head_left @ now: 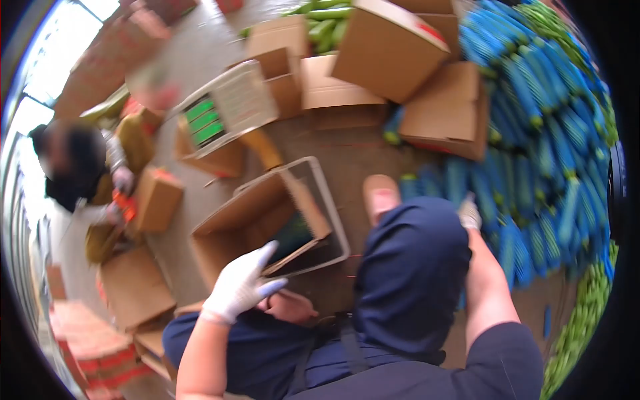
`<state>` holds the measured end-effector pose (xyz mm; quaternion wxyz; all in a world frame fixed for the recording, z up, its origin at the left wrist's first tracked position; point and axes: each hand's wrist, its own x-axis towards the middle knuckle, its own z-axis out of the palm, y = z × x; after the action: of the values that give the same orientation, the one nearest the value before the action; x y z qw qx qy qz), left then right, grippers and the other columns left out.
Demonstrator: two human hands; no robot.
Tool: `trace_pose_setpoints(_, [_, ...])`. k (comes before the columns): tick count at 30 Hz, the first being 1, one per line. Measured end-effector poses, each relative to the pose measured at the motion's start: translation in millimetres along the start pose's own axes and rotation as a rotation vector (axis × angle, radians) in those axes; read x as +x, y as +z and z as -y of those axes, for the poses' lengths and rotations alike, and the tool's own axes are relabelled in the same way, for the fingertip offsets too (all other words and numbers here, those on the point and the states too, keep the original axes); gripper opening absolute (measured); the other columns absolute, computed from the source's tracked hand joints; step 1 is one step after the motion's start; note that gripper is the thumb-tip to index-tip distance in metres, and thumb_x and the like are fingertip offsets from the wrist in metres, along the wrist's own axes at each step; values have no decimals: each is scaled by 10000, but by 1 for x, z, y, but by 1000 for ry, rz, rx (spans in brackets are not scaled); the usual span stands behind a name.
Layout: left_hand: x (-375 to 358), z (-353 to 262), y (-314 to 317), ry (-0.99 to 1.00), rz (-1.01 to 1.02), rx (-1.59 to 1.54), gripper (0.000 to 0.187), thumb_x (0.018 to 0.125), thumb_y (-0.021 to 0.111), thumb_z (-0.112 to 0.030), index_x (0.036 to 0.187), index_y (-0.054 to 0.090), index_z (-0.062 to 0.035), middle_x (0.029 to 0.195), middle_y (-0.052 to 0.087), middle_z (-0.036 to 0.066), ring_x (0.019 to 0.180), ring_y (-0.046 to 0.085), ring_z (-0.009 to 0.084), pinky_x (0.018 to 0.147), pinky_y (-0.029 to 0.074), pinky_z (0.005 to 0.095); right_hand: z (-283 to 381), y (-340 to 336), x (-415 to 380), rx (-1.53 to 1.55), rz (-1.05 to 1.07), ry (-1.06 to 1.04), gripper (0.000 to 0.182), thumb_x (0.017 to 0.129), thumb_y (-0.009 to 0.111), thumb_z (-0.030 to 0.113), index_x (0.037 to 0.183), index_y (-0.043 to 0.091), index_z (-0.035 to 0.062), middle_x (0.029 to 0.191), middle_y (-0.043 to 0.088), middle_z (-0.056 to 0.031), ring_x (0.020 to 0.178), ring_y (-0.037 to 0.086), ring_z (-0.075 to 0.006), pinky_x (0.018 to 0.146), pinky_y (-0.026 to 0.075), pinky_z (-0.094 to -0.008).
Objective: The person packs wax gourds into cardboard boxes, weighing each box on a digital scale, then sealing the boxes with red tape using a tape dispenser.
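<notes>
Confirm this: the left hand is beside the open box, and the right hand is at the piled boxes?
Not quite: the head view shows the right hand at the blue-wrapped vegetables. The left hand is beside the open box.

The floor (327, 143) has a scale (257, 100) on it. Boxes (137, 287) sit behind the scale and left of it. Right of it lie many blue-wrapped veggies (533, 153), with green veggies (579, 327) past them.
</notes>
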<state>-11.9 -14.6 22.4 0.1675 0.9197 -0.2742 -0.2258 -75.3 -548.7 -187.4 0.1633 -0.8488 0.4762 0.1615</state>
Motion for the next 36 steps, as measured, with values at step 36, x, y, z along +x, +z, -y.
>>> trace_pose_setpoints(36, [-15,-19,-20,-175,80,202,426,852,704,-375,1149,687,-71,1055,709,132,986,672,330,879,533,409,178,-255,-178,338,764,-1218,949,638,797,403,1397,496,-81,1262,647,-135,1169,600,-179,1042,437,-337])
